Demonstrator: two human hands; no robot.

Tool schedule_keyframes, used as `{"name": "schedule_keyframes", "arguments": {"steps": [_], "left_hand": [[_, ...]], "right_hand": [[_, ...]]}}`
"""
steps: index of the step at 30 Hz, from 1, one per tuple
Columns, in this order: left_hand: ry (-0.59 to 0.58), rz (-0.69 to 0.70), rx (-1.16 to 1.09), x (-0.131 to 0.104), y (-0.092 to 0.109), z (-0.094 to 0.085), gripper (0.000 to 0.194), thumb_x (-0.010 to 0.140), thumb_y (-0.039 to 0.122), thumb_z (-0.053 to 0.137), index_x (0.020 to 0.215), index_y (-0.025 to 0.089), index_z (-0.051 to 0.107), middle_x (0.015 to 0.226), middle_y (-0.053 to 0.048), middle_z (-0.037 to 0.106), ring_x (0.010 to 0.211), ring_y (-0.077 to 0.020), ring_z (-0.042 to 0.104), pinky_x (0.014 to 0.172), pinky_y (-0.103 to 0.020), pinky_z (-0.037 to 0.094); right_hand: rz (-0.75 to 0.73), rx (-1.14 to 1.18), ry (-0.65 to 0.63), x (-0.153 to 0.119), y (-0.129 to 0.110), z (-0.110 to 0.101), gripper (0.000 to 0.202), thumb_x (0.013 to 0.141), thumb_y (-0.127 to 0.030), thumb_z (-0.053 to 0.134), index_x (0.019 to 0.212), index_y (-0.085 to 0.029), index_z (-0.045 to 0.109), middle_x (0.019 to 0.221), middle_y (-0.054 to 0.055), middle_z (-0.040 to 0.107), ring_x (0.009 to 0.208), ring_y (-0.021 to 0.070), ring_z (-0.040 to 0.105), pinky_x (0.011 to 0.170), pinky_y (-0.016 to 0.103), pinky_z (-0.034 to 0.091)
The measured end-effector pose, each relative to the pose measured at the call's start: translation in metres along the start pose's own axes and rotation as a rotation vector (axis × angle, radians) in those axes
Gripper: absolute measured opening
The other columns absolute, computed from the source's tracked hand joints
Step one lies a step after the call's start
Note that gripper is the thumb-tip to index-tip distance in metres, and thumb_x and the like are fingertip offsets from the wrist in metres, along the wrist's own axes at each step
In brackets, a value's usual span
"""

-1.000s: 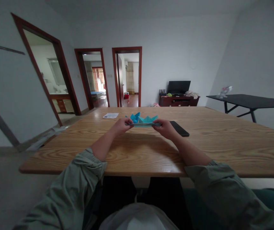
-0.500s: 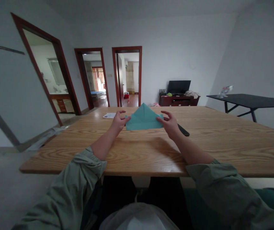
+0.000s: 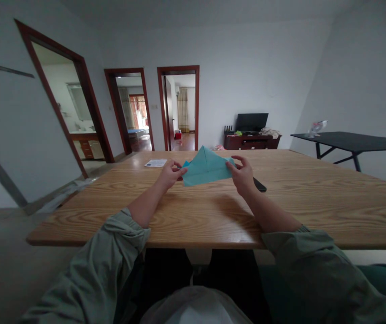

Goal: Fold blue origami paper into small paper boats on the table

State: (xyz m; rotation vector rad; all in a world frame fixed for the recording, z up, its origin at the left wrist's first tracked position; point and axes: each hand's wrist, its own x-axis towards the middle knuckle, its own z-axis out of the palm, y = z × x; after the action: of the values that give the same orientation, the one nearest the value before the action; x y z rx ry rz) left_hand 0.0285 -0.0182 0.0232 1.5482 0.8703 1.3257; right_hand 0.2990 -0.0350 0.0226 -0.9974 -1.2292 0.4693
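Note:
A sheet of teal paper [image 3: 207,167], folded to a peak at the top with a straight band along the bottom, is held up above the wooden table. My left hand [image 3: 172,173] pinches its left end between thumb and fingers. At the right end, my right hand [image 3: 242,173] is closed on the paper, thumb in front. The paper tilts a little, its right side higher than its left. A small bluish flap shows behind it near the left hand.
On the wooden table [image 3: 112,202], a printed card or leaflet [image 3: 155,163] lies beyond my left hand. A dark phone-like object [image 3: 259,184] lies partly behind my right forearm. A black table [image 3: 355,141] stands at right, and a television [image 3: 252,122] on a cabinet at the back.
The folded paper has turned from level to a slight tilt and shifted a little to the right. Both hands have moved slightly right with it, keeping their hold.

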Motion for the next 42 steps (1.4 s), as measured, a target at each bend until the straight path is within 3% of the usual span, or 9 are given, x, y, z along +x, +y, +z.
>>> {"name": "schedule_keyframes", "arguments": {"steps": [4,9,13,17,25,29,33,38,42], "left_hand": [[-0.072,-0.002,0.001,-0.001,-0.002,0.003,0.058,0.056,0.036,0.082,0.094,0.02,0.043,0.066,0.005,0.06,0.061,-0.0129,0.062,0.06,-0.028,0.053],[0.1,0.098,0.001,0.003,-0.002,0.001,0.052,0.063,0.036,0.076,0.1,0.022,0.041,0.067,0.006,0.06,0.057,-0.0102,0.06,0.054,-0.023,0.05],[0.188,0.152,0.008,0.006,-0.001,-0.003,0.044,0.068,0.036,0.072,0.098,0.022,0.042,0.065,0.007,0.058,0.053,-0.0088,0.057,0.051,-0.021,0.049],[0.211,0.182,0.025,0.009,-0.002,-0.004,0.038,0.072,0.037,0.067,0.097,0.021,0.043,0.068,0.005,0.059,0.053,-0.0086,0.055,0.05,-0.021,0.049],[0.201,0.248,0.064,0.01,-0.003,-0.005,0.038,0.071,0.036,0.069,0.1,0.018,0.053,0.072,0.002,0.063,0.056,-0.0077,0.055,0.051,-0.017,0.043],[0.237,0.232,0.034,0.01,-0.003,-0.007,0.041,0.068,0.038,0.072,0.099,0.019,0.053,0.067,0.003,0.063,0.054,-0.0083,0.055,0.05,-0.018,0.042],[0.261,0.208,0.021,0.01,-0.002,-0.007,0.041,0.066,0.041,0.075,0.094,0.018,0.055,0.064,0.002,0.064,0.052,-0.0081,0.054,0.048,-0.017,0.04],[0.216,0.163,-0.009,0.01,0.001,-0.005,0.05,0.064,0.044,0.076,0.103,0.015,0.063,0.079,-0.004,0.07,0.06,-0.0108,0.06,0.054,-0.021,0.047],[0.218,0.127,-0.023,0.01,0.001,-0.004,0.053,0.062,0.044,0.077,0.105,0.015,0.067,0.091,-0.008,0.071,0.069,-0.0135,0.063,0.058,-0.023,0.05]], "right_hand": [[-0.017,0.021,0.036,0.003,0.004,-0.002,0.055,0.072,-0.049,0.063,0.117,-0.019,0.054,0.078,0.004,0.065,0.064,0.0154,0.058,0.054,0.024,0.043],[0.0,0.083,-0.011,0.002,0.002,0.001,0.051,0.071,-0.046,0.066,0.114,-0.02,0.056,0.073,0.003,0.065,0.059,0.0145,0.056,0.052,0.024,0.042],[-0.002,0.105,-0.117,-0.002,-0.001,0.003,0.06,0.071,-0.047,0.066,0.123,-0.022,0.05,0.072,0.001,0.066,0.058,0.0143,0.056,0.054,0.025,0.044],[0.02,0.134,-0.229,-0.005,-0.004,0.003,0.069,0.071,-0.046,0.067,0.131,-0.024,0.042,0.074,0.001,0.067,0.057,0.014,0.056,0.054,0.026,0.044],[0.017,0.092,-0.266,-0.008,-0.01,0.004,0.07,0.068,-0.044,0.069,0.13,-0.022,0.044,0.065,-0.003,0.061,0.051,0.0108,0.048,0.048,0.023,0.038],[0.005,0.051,-0.234,-0.007,-0.006,0.003,0.07,0.068,-0.045,0.069,0.13,-0.023,0.044,0.065,-0.003,0.061,0.05,0.0116,0.048,0.048,0.023,0.039],[-0.005,0.019,-0.162,-0.005,-0.002,0.003,0.059,0.067,-0.047,0.07,0.117,-0.022,0.051,0.063,-0.003,0.061,0.051,0.0123,0.049,0.047,0.023,0.038],[-0.079,-0.044,-0.062,-0.004,-0.004,0.004,0.04,0.069,-0.049,0.069,0.092,-0.019,0.057,0.059,-0.003,0.057,0.05,0.0108,0.045,0.047,0.022,0.034],[-0.104,-0.052,-0.027,-0.003,-0.005,0.003,0.038,0.068,-0.048,0.07,0.088,-0.017,0.06,0.063,0.0,0.061,0.054,0.0119,0.049,0.05,0.023,0.035]]}}
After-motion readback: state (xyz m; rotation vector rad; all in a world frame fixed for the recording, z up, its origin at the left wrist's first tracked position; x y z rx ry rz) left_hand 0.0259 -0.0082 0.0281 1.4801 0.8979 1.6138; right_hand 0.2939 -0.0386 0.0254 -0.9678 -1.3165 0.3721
